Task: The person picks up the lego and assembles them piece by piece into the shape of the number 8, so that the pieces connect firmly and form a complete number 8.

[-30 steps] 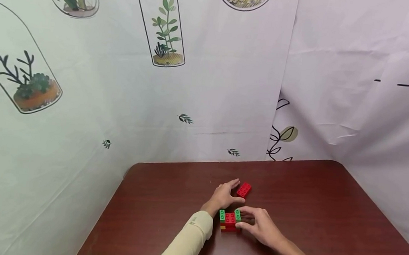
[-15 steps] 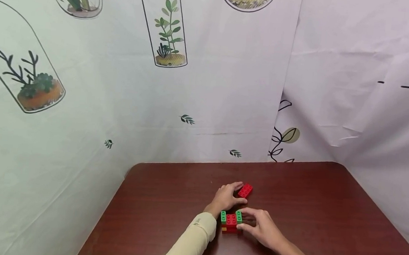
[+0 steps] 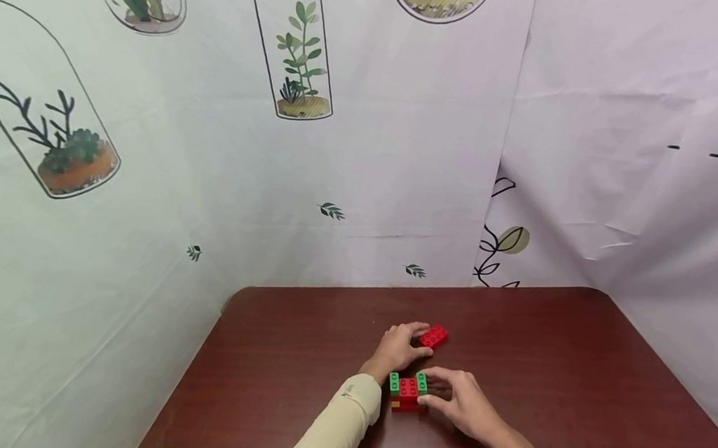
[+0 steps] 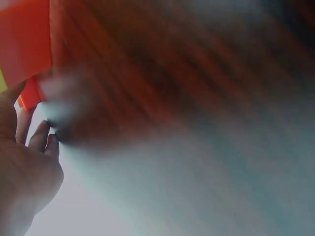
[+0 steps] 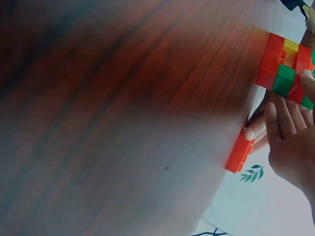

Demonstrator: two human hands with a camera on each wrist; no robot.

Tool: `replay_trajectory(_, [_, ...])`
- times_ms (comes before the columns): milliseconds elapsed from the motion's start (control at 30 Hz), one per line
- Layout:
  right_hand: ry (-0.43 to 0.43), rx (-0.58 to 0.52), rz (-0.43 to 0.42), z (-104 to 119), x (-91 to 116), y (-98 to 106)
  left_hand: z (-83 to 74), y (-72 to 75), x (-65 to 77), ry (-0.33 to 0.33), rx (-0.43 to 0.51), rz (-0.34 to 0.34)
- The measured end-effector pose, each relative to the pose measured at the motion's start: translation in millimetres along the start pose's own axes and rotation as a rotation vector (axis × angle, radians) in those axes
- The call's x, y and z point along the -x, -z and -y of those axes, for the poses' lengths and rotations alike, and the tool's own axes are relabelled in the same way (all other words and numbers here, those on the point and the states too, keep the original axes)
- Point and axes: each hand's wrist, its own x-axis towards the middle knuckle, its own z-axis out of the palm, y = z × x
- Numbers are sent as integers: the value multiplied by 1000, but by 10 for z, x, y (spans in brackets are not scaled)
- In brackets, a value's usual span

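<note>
A small stack of toy building bricks (image 3: 408, 389) stands on the table, two green bricks on top at either side of red studs. In the right wrist view the stack (image 5: 268, 61) shows red, yellow and green layers. My right hand (image 3: 461, 404) holds its right side, thumb in front and fingers behind. Beyond it lies a loose red eight-stud brick (image 3: 434, 336). My left hand (image 3: 396, 346) is at that brick's left end, thumb and fingers spread, fingertips touching it. In the right wrist view left fingertips (image 5: 256, 129) rest at the loose brick (image 5: 240, 152).
The dark reddish-brown table (image 3: 532, 350) has rounded far corners. Behind it and at both sides hangs a pale cloth (image 3: 364, 161) printed with plants and jars. The left sleeve (image 3: 343, 420) lies along the near left of the stack.
The loose red brick has turned clockwise, its length now lying more sideways, with the left fingers against it. My right hand keeps its hold on the stack. The head view has shifted slightly.
</note>
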Motion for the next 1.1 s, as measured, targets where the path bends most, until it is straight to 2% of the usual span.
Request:
replay_trajectory(267, [24,6,-12,-6,9,-13,30,107,25,-4,55,43])
replay_trajectory(433, [-1,1,-5,-15,11,-23,66,189,76,-26,86,58])
replay_trajectory(800, [-58,-12,13,-8,-4,-24,219,438,240,-46,161,21])
replay_trajectory(1100, [-62,-28,19,4,-7,-16,171,645,387,-109,176,-11])
